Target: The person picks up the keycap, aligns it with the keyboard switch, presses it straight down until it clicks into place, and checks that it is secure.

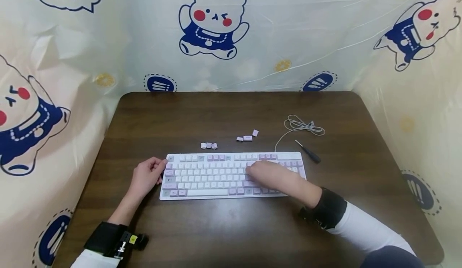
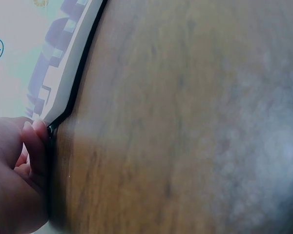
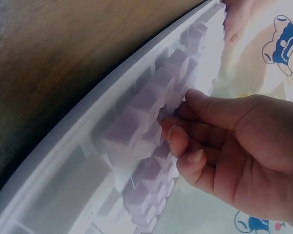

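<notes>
Keycaps (image 1: 247, 138): loose, in two clusters beyond the keyboard (image 1: 215, 178).
Cable (image 1: 311, 126): coiled, farther right; screwdriver (image 1: 311, 154) nearby.
Keyboard: on table (image 1: 223, 234); long axis left-right, spacebar (image 1: 207, 192) towards the person.
Left hand (image 1: 145, 175): grips left edge.
Right hand (image 1: 270, 173): curled, hiding keyboard's right part; pinching cannot be told.

Keyboard (image 1: 207, 185): white, lilac | cable (image 1: 299, 126) behind keyboard: pale grey | table (image 1: 216, 230) beneath: brown, wood-grained | curtain (image 1: 144, 39) beyond: blue-outlined bears
</notes>
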### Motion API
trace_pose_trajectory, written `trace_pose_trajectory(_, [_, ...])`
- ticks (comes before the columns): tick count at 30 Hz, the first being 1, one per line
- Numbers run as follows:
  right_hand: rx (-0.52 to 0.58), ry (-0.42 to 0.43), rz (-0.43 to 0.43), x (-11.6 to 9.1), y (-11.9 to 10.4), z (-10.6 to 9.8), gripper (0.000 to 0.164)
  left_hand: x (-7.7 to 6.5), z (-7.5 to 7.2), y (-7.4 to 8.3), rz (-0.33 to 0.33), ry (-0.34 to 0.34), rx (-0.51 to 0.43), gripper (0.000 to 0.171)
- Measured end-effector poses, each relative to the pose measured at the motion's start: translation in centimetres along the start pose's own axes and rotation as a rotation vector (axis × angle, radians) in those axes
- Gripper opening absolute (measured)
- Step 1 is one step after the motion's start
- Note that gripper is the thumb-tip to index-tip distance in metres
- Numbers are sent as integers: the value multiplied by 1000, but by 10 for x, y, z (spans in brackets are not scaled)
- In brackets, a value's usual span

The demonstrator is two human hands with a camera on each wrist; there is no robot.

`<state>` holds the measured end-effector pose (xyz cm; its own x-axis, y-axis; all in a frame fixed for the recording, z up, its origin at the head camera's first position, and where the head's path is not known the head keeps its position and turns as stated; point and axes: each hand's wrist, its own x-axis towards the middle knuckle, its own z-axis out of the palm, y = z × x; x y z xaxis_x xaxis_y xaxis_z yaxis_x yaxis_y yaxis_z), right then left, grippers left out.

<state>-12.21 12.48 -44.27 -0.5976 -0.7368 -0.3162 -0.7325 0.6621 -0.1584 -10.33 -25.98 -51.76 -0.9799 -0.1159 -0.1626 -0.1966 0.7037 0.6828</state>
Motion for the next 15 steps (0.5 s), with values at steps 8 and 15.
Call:
trace_pose_trajectory(8, [-1, 36, -26, 0, -4, -2, 16, 1, 0, 0, -4, 3, -12, 46])
trace_pose_trajectory(15, [-13, 31, -35, 2, -6, -1, 13, 1, 0, -1, -16, -1, -12, 46])
